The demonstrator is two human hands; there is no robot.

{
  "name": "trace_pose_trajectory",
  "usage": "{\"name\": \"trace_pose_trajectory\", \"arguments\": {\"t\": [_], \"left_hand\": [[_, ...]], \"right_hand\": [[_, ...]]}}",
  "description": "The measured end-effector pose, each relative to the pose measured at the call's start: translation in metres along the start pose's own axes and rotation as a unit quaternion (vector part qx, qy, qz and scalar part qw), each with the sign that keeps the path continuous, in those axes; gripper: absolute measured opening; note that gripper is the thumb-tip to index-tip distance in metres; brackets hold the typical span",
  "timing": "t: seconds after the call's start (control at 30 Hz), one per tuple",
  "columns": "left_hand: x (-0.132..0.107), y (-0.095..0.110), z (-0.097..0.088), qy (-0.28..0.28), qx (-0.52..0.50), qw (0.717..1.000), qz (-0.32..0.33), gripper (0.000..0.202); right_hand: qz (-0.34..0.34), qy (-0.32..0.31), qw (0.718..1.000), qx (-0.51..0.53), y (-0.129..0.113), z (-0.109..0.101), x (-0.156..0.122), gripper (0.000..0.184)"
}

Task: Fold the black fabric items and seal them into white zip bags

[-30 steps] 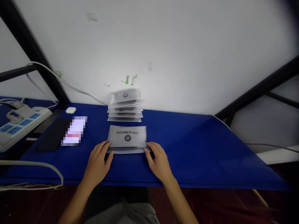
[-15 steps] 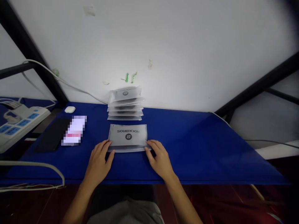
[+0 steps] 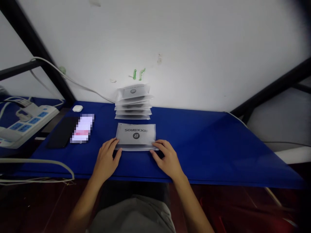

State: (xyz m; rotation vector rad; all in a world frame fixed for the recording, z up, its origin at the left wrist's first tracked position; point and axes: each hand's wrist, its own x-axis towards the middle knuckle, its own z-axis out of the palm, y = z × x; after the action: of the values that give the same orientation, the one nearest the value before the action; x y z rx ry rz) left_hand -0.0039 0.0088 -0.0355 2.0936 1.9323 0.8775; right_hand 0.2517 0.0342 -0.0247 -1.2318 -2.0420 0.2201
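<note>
A frosted zip bag (image 3: 136, 130) printed ROCKBROS lies flat on the blue tabletop, its lettering upside down to me. My left hand (image 3: 107, 160) rests at the bag's left edge, fingertips on the side and thumb by the near-left corner. At the opposite edge, my right hand (image 3: 167, 158) touches the near-right corner, its thumb at the near edge. Both hands have thumb and fingers spread apart. Just behind the bag, several similar bags (image 3: 133, 106) lie overlapped in a row, the farthest one leaning towards the wall.
To the left are a phone with a lit, blurred screen (image 3: 82, 129), a black flat object (image 3: 62, 132), a white earbud case (image 3: 77, 108) and a power strip (image 3: 31, 123) with cables. Black metal bars (image 3: 272, 87) slant at both sides. A white wall (image 3: 194, 58) stands behind.
The view has tilted slightly, so everything sits a little higher and farther right. My right thumb has shifted slightly left along the bag's near edge. The bag stays in place.
</note>
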Motion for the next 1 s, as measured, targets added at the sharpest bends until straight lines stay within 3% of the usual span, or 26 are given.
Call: {"name": "trace_pose_trajectory", "arguments": {"t": [0.33,0.77,1.0], "left_hand": [[0.0006,-0.0013,0.0004,0.011,0.001,1.0,0.012,0.039],[0.0005,-0.0024,0.0001,0.008,0.001,1.0,0.016,0.039],[-0.0002,-0.0024,0.0,0.002,-0.007,1.0,0.005,0.041]], "right_hand": [[0.008,-0.002,1.0,0.002,0.0056,0.0018,-0.0034,0.027],[0.003,0.006,1.0,-0.014,0.0062,0.001,-0.0034,0.022],[0.033,0.017,0.999,0.015,0.0059,0.0002,-0.0041,0.018]]}}
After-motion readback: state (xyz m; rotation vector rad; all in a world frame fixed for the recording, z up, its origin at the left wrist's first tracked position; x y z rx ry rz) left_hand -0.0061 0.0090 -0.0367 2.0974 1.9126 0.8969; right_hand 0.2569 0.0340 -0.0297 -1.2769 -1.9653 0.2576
